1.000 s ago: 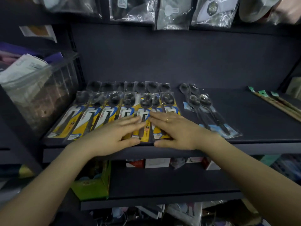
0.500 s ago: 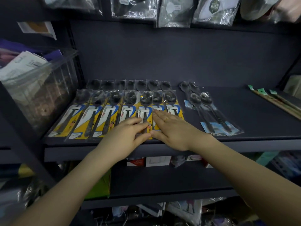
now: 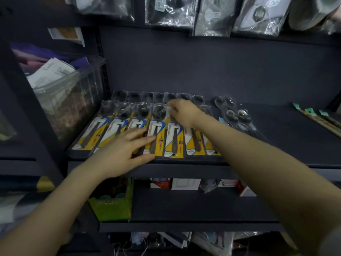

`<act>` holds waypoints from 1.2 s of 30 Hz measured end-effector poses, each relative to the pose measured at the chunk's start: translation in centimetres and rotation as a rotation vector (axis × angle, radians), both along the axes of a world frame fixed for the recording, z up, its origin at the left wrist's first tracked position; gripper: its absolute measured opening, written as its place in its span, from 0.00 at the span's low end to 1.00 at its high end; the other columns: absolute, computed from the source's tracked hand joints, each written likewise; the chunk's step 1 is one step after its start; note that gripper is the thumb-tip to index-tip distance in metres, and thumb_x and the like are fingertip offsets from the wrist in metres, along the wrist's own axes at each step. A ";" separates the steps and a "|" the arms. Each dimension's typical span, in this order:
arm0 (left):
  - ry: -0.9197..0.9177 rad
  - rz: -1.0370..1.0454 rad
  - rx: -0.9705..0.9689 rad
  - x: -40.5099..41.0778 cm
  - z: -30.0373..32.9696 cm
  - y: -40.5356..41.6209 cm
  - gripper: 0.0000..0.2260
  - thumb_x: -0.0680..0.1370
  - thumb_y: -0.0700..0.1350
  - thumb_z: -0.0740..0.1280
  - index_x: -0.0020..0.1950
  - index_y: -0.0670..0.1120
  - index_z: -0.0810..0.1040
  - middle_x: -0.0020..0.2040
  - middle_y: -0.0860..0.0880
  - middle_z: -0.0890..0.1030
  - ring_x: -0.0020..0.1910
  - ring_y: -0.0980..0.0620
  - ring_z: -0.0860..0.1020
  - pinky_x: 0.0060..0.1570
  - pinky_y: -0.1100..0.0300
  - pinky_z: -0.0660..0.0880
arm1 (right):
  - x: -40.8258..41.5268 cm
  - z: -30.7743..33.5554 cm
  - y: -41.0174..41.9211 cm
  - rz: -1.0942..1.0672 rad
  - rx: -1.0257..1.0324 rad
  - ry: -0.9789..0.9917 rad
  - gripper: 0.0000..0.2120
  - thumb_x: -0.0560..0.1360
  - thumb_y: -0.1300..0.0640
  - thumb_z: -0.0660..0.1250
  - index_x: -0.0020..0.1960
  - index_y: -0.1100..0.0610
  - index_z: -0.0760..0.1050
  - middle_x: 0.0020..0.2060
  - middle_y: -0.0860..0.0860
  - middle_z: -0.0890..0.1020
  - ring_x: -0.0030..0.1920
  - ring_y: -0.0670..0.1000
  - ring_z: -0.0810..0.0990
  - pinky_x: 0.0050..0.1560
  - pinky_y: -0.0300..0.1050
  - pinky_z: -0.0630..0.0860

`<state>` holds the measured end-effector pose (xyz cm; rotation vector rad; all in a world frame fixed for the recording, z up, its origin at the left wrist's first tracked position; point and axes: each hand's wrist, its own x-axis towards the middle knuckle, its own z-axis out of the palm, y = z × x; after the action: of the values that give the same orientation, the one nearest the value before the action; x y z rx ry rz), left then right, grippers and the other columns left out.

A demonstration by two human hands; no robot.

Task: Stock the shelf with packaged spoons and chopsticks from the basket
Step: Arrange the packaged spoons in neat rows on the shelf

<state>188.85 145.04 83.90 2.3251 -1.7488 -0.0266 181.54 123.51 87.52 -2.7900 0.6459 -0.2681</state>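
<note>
While the left hand (image 3: 121,154) lies flat on packaged spoons (image 3: 173,139), the right hand (image 3: 181,112) pinches one (top edge).

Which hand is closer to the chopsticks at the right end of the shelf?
Right. The right hand is over the yellow spoon packs, well left of the chopsticks; the left hand rests farther left, at the shelf's front edge.

My forearms are bare to the frame's lower corners (no sleeves or watch showing), left hand (image 3: 118,156) and right hand (image 3: 184,112) ungloved.
</note>
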 end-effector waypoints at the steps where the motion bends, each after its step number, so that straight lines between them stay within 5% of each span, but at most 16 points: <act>1: 0.014 -0.017 0.000 0.1 -0.2 0.1 0.48 0.56 0.79 0.31 0.71 0.63 0.57 0.76 0.57 0.54 0.74 0.57 0.51 0.69 0.62 0.51 | 1.1 -0.3 -0.4 -0.025 0.015 0.022 0.16 0.80 0.58 0.53 0.65 0.62 0.70 0.60 0.62 0.77 0.59 0.62 0.76 0.57 0.51 0.74; 8: 0.076 -0.031 -0.074 0.1 -0.3 0.0 0.43 0.59 0.78 0.40 0.70 0.61 0.62 0.74 0.59 0.58 0.69 0.65 0.52 0.65 0.65 0.52 | 5.0 -1.1 -1.6 -0.148 0.106 -0.123 0.11 0.78 0.60 0.59 0.52 0.61 0.78 0.51 0.60 0.82 0.53 0.60 0.79 0.57 0.54 0.76; 14: 0.137 -0.006 -0.135 -0.2 -0.3 -0.2 0.17 0.78 0.53 0.57 0.68 0.56 0.69 0.73 0.58 0.61 0.71 0.57 0.61 0.61 0.64 0.61 | 4.5 -0.1 -2.5 -0.075 0.020 -0.053 0.10 0.77 0.56 0.61 0.55 0.57 0.76 0.53 0.56 0.80 0.55 0.58 0.77 0.57 0.52 0.74; 21: 0.000 -0.074 -0.109 -2.2 1.0 -1.9 0.33 0.69 0.67 0.44 0.72 0.57 0.60 0.75 0.58 0.58 0.72 0.56 0.59 0.67 0.62 0.58 | -0.1 0.5 -5.5 -0.092 0.023 -0.076 0.14 0.79 0.58 0.58 0.62 0.59 0.74 0.61 0.58 0.78 0.61 0.59 0.74 0.61 0.49 0.70; 27: 0.020 -0.212 0.097 -3.3 1.0 -5.4 0.23 0.76 0.61 0.55 0.71 0.62 0.58 0.76 0.57 0.52 0.74 0.56 0.53 0.70 0.58 0.58 | -2.2 -0.6 -7.3 -0.162 0.113 -0.108 0.13 0.77 0.55 0.62 0.59 0.59 0.77 0.58 0.57 0.80 0.59 0.57 0.77 0.58 0.45 0.71; 31: 0.165 -0.187 0.086 -3.1 1.0 -5.7 0.21 0.77 0.57 0.57 0.71 0.61 0.61 0.76 0.58 0.52 0.74 0.57 0.55 0.70 0.59 0.57 | -1.6 -1.0 -7.5 -0.203 0.097 -0.117 0.11 0.77 0.55 0.62 0.52 0.61 0.78 0.51 0.58 0.81 0.52 0.57 0.78 0.47 0.43 0.70; 36: 0.105 -0.160 0.051 -3.7 0.6 -5.7 0.22 0.78 0.57 0.56 0.72 0.59 0.59 0.77 0.57 0.51 0.74 0.56 0.53 0.70 0.60 0.56 | -1.5 -1.2 -7.9 -0.234 0.078 -0.115 0.12 0.78 0.54 0.60 0.51 0.62 0.76 0.49 0.59 0.81 0.50 0.59 0.79 0.48 0.48 0.73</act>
<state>185.17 139.34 84.50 2.1693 -1.8962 -0.2186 180.07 115.57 86.32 -2.6031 0.9330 -0.4363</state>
